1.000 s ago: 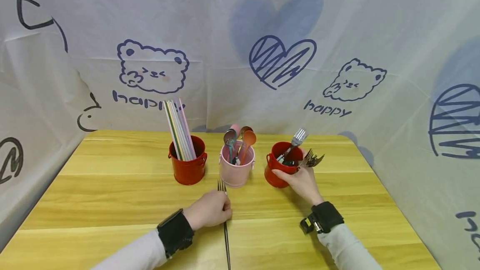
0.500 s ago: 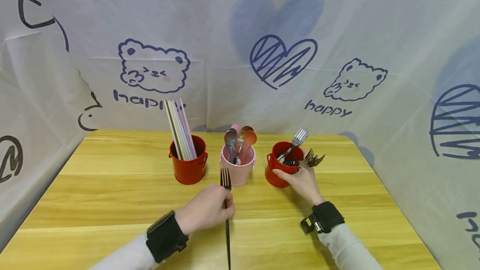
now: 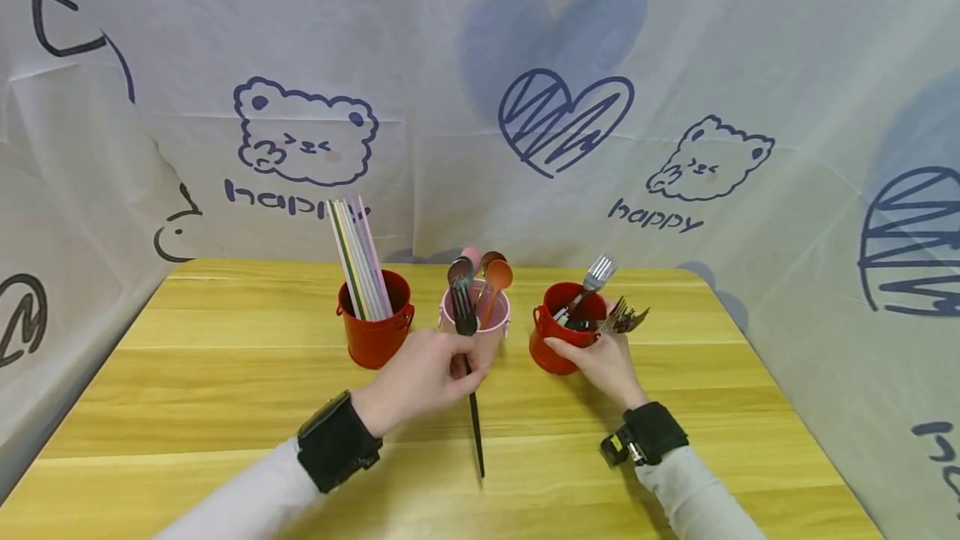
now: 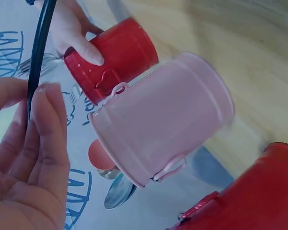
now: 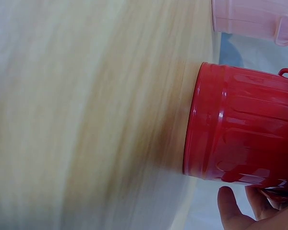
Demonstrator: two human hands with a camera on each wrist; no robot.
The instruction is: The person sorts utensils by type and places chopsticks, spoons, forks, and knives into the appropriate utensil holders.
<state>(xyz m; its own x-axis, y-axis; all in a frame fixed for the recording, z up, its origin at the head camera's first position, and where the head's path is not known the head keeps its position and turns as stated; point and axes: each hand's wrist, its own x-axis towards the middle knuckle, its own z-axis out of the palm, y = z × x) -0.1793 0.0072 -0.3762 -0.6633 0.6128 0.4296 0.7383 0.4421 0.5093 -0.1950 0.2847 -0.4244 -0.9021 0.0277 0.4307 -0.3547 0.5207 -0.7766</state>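
Observation:
My left hand [image 3: 423,377] pinches a black fork [image 3: 466,322] by its handle, tines up, in front of the pink bucket [image 3: 491,344]. In the left wrist view the fork's dark handle [image 4: 38,52] runs between thumb and fingers. Several spoons, one with an orange bowl [image 3: 498,275], stand in the pink bucket. My right hand [image 3: 609,367] holds the right-hand red bucket [image 3: 549,352] at its side, thumb across the front. A silver fork [image 3: 598,273] and more forks [image 3: 621,319] lean out of that bucket. The right wrist view shows the bucket's wall [image 5: 245,124] upright on the table.
To the left of the pink bucket, a second red bucket [image 3: 377,348] holds several long pastel straws [image 3: 358,261]. All the buckets stand towards the back of the wooden table [image 3: 225,407]. A white cloth with drawings [image 3: 427,107] hangs behind it.
My left hand has moved up and slightly right with the fork, whose tines now overlap the pink bucket's opening and its spoons. The right hand and its red bucket stay in place.

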